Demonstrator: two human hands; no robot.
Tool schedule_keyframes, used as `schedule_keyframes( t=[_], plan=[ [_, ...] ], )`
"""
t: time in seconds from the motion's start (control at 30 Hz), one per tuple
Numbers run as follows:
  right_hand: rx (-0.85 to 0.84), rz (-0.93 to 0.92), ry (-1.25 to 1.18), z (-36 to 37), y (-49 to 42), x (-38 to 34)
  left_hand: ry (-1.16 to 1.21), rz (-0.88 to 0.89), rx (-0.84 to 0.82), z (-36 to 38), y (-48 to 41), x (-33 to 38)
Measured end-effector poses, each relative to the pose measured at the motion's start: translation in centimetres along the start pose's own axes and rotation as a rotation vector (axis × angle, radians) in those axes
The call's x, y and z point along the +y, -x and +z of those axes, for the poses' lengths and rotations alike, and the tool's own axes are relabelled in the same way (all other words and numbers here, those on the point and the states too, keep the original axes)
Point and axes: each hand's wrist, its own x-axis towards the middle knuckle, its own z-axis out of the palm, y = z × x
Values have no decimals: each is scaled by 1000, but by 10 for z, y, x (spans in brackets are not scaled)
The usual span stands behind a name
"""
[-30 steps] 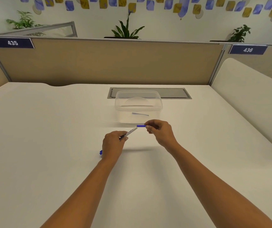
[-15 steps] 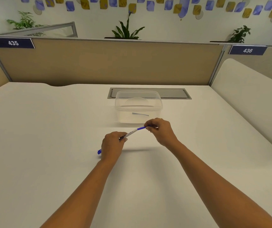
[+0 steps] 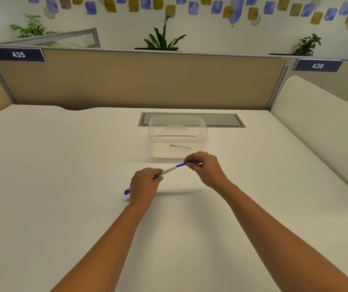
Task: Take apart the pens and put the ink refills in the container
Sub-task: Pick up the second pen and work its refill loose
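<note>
A grey floor-box-like hatch (image 3: 223, 120) sits in the white desk (image 3: 63, 186) by a tan partition (image 3: 137, 81).

A wide white desk (image 3: 63, 186) fills the view, a grey cable hatch (image 3: 221, 120) set in at twelve o'clock. Behind it a tan partition (image 3: 137, 81) carries signs 435 (image 3: 18, 54) and 436 (image 3: 317, 65). Potted plants (image 3: 162, 40) line the top; blue and yellow shapes (image 3: 190, 6) dot the pale wall.
</note>
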Motion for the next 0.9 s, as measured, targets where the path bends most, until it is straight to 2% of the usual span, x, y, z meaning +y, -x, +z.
schedule_keyframes(
  t=[0.4,0.6,0.7,0.9],
  plan=[
    [-52,-46,67,-1,-7,-8,-36,58,-19,-1,0,5],
    [-18,78,-189,-4,-6,-10,3,58,10,-2,0,5],
    [-73,156,-289,-5,-7,-10,6,76,18,-1,1,7],
    [-107,171,-266,0,-7,-11,9,99,27,-1,1,12]
  ],
)
